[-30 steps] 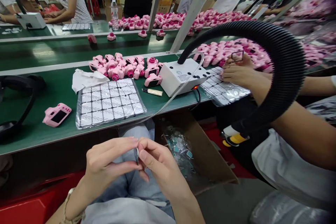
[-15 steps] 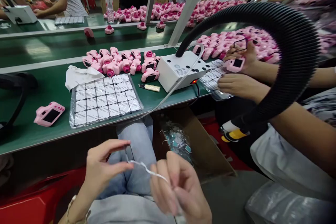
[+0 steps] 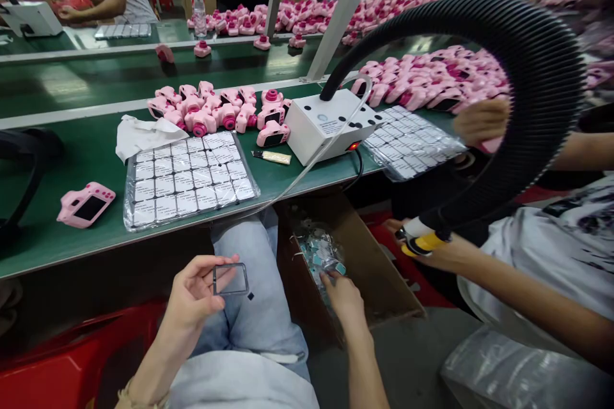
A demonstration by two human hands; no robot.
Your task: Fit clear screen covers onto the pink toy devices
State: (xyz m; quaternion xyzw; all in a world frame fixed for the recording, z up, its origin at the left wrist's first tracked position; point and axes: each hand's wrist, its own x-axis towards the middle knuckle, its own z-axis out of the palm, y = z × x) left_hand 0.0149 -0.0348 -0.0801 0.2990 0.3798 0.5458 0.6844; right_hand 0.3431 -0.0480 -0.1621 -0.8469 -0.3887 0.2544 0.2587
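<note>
Left hand (image 3: 194, 297) pinches a clear screen lens (image 3: 231, 279) by its edge, flat above the lap, fingers narrow around it. Right hand (image 3: 344, 297) reaches low into the cardboard box (image 3: 378, 281) of peeled film scraps (image 3: 319, 252), fingers loosely spread, holding nothing visible. Up beyond the left hand on the green bench (image 3: 71, 243): a tray of lenses (image 3: 187, 179) and a lone pink toy camera (image 3: 85, 203).

No legible text anywhere; round mark on the white box (image 3: 330, 124) too small to read; print on a neighbouring person's white shirt (image 3: 575, 230) blurred, unreadable.
</note>
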